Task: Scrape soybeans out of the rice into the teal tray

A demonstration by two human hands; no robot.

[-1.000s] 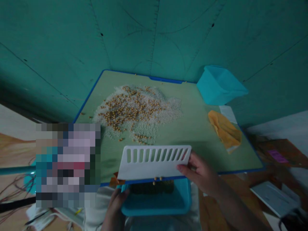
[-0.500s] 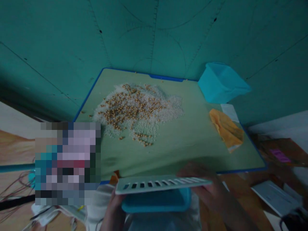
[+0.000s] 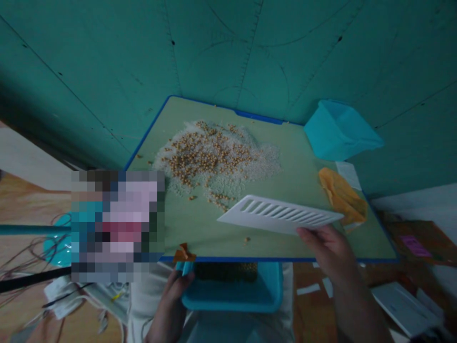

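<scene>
Right grip (image 3: 330, 245) holding slotted white plate (image 3: 264, 224), left grip (image 3: 175, 287) on blue tub (image 3: 232, 305), blue-edged green board (image 3: 293, 178), teal wall (image 3: 214, 66)

Green wall (image 3: 228, 62), orange cloth (image 3: 343, 195), brown box (image 3: 434, 233) with pink label (image 3: 413, 247)

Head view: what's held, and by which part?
Right hand: slotted board, by its near right edge. Left hand: near tub, by its left end.

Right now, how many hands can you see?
2. Your left hand holds the left end of the blue tub; your right hand holds the white slotted panel over the board.
</scene>
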